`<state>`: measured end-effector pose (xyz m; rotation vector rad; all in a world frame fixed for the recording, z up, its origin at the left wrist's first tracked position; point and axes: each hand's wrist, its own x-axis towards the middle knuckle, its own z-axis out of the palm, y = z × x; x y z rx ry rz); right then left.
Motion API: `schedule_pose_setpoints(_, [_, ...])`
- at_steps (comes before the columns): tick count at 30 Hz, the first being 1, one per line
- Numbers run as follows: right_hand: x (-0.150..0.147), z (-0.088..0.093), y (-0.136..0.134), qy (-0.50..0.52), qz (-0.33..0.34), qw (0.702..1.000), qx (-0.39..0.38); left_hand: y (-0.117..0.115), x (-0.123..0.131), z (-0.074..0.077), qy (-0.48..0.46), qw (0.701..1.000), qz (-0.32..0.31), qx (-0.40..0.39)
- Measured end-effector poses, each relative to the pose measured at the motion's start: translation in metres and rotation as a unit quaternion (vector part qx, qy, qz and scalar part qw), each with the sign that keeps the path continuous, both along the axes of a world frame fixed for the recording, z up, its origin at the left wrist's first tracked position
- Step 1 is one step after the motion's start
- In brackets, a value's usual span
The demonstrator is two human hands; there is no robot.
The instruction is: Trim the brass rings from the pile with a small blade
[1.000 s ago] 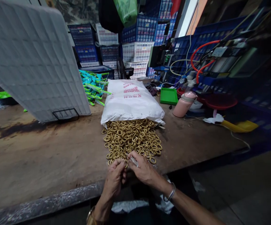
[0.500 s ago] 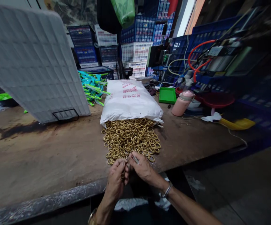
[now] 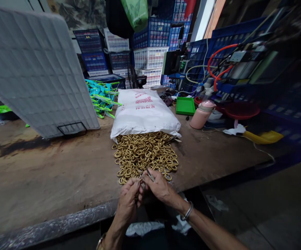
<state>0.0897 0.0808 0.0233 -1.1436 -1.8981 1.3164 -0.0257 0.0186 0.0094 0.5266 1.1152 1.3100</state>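
Observation:
A pile of brass-coloured rings [image 3: 145, 154] spills from the open end of a white sack [image 3: 144, 111] onto the worn workbench [image 3: 48, 177]. Both hands meet at the near edge of the pile. My left hand [image 3: 129, 201] is closed, pinching a ring between finger and thumb. My right hand [image 3: 158, 187] is closed on a thin silver pointed tool [image 3: 150, 174], its tip close to the left hand's fingers. A bracelet sits on my right wrist.
A large grey ribbed panel [image 3: 35, 69] leans at the left. Turquoise plastic parts [image 3: 102, 95] lie behind the sack. A green tray [image 3: 185, 106], pink bottle [image 3: 201, 115], red bowl [image 3: 241, 110] and yellow scoop [image 3: 265, 137] sit at the right. Stacked crates [image 3: 150, 55] fill the back.
Both hands have stayed together at the pile's near edge, shifting only slightly. The view has drifted a little; nothing else moved.

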Motion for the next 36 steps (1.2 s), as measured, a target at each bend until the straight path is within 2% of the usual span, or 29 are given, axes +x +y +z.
schedule_pose_setpoints(3, [-0.001, 0.001, -0.001, -0.02, 0.011, 1.0, 0.012, 0.001, 0.001, 0.001, 0.029, 1.0, 0.006, -0.007])
schedule_pose_setpoints(8, [-0.002, -0.004, 0.003, 0.002, 0.01, 0.999, -0.038, 0.002, 0.001, 0.002, 0.051, 0.999, -0.017, 0.0])
schedule_pose_setpoints(13, [-0.002, -0.003, 0.004, 0.026, 0.013, 0.997, -0.078, 0.003, 0.0, 0.002, 0.041, 0.999, -0.014, -0.004])
schedule_pose_setpoints(20, [-0.001, -0.006, 0.006, 0.056, 0.036, 0.993, -0.094, 0.002, 0.0, -0.001, 0.008, 1.0, -0.006, 0.003])
schedule_pose_setpoints(23, [0.0, -0.01, 0.008, 0.032, 0.014, 0.997, -0.062, 0.002, 0.0, 0.0, 0.0, 1.0, -0.001, -0.001])
schedule_pose_setpoints(26, [0.002, -0.012, 0.007, -0.029, -0.001, 1.0, 0.005, 0.002, 0.0, 0.001, 0.002, 1.0, 0.009, -0.003])
schedule_pose_setpoints(31, [0.006, -0.009, -0.001, -0.149, 0.061, 0.979, 0.128, 0.003, 0.0, -0.002, 0.029, 1.0, 0.01, -0.004])
schedule_pose_setpoints(36, [0.009, -0.007, -0.004, -0.235, 0.083, 0.954, 0.166, 0.007, 0.002, -0.002, 0.073, 0.997, 0.015, -0.009])
